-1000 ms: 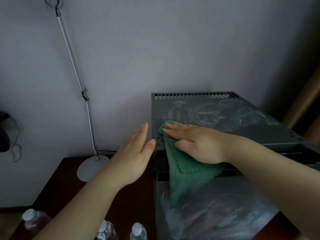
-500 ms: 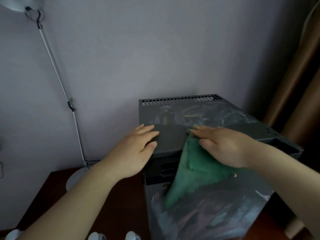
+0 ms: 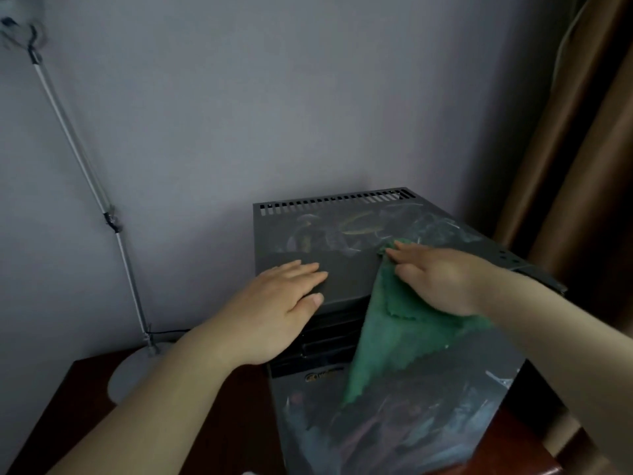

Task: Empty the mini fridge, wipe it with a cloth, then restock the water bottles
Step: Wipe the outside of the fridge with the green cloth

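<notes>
The dark grey mini fridge (image 3: pixel 342 272) stands on a brown table, its door facing me and its vented top showing. A green cloth (image 3: pixel 387 341) lies over the top's front edge and hangs down the door. My right hand (image 3: pixel 442 279) presses flat on the cloth on the right half of the top, fingers straight. My left hand (image 3: pixel 274 310) rests flat on the top's front left corner, thumb over the edge. No water bottle is clearly in view.
A floor-style lamp with a thin silver pole (image 3: pixel 85 180) and round base (image 3: pixel 133 371) stands on the brown table (image 3: pixel 78 416) left of the fridge. A grey wall is behind. Brown curtains (image 3: pixel 582 186) hang at the right.
My right hand has slid the cloth from the top's left corner to the right. My left hand moved from beside the fridge onto its top. The bottles have dropped out of view.
</notes>
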`<state>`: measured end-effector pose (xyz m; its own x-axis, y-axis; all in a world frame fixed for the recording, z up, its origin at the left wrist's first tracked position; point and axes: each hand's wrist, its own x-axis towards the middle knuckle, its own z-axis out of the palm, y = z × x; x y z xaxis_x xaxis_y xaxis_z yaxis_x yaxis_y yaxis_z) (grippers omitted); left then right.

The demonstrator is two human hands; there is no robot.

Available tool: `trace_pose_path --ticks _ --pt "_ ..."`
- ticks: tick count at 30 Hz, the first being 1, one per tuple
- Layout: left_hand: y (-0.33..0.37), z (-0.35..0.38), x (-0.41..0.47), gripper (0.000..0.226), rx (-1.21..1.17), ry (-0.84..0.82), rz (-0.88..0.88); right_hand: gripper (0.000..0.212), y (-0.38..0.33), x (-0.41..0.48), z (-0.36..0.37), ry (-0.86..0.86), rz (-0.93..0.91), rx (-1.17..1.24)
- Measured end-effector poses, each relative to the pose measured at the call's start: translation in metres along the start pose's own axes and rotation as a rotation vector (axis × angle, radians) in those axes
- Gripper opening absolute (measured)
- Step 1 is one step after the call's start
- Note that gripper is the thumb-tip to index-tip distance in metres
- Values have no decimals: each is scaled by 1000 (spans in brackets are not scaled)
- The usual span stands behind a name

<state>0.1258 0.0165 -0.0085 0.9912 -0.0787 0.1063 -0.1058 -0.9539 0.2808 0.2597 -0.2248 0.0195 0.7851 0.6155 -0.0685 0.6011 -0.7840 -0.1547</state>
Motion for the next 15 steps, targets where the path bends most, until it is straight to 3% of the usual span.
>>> trace_pose_path --ticks 7,12,15 --pt "0 1 1 51 25 -4 1 54 -28 7 13 -41 -183 56" --pt "-1 2 1 51 17 -6 -11 49 1 10 1 -24 -62 71" --pt "-1 3 2 50 22 2 -19 53 -27 29 0 -17 -64 40"
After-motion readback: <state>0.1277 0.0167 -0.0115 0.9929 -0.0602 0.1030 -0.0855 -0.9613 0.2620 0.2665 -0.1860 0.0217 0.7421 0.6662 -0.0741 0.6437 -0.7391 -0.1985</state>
